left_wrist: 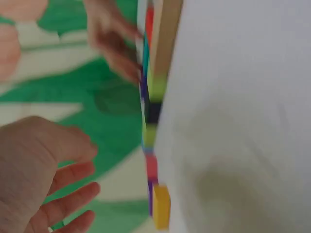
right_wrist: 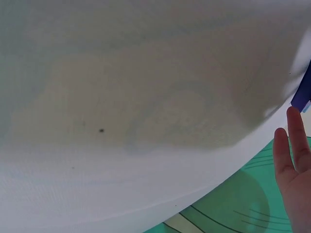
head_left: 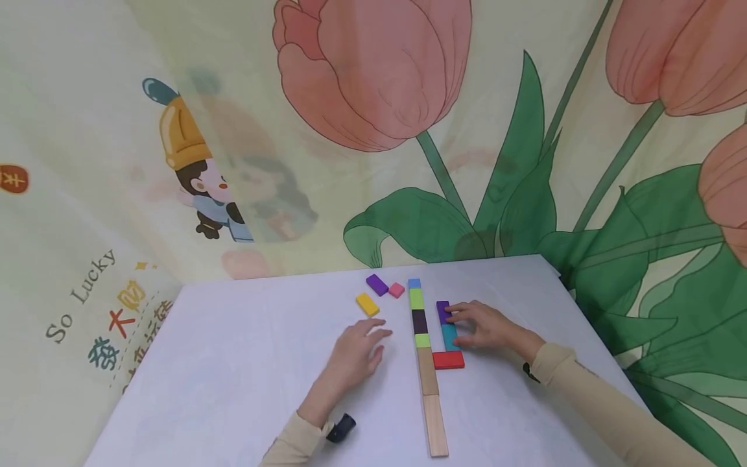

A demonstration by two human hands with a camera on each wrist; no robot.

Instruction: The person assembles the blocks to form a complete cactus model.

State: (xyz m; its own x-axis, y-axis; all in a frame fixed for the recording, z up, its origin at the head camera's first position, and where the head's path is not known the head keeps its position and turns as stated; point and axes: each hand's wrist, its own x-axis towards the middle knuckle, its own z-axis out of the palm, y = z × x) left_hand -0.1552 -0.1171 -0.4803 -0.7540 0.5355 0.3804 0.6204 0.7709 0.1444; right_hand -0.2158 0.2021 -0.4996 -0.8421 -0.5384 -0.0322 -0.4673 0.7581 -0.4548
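Observation:
My right hand (head_left: 487, 324) lies along the right side of a purple block (head_left: 442, 311) and a teal block (head_left: 449, 337), its fingertips touching them. In the right wrist view two fairly straight fingers show beside the purple block (right_wrist: 303, 92). A red block (head_left: 448, 360) lies crosswise below the teal one, its left end against a long row of blocks. That row runs from a blue block (head_left: 414, 283) through green and a dark block (head_left: 419, 322) to two wooden planks (head_left: 428, 371). Left of the row, my left hand (head_left: 353, 353) holds nothing, fingers loosely spread.
Beyond my left hand lie a yellow block (head_left: 367, 304), another purple block (head_left: 377, 285) and a pink block (head_left: 396, 290). All rest on a white-covered table (head_left: 233, 363). Behind its far edge hangs a curtain (head_left: 362, 214) printed with tulips.

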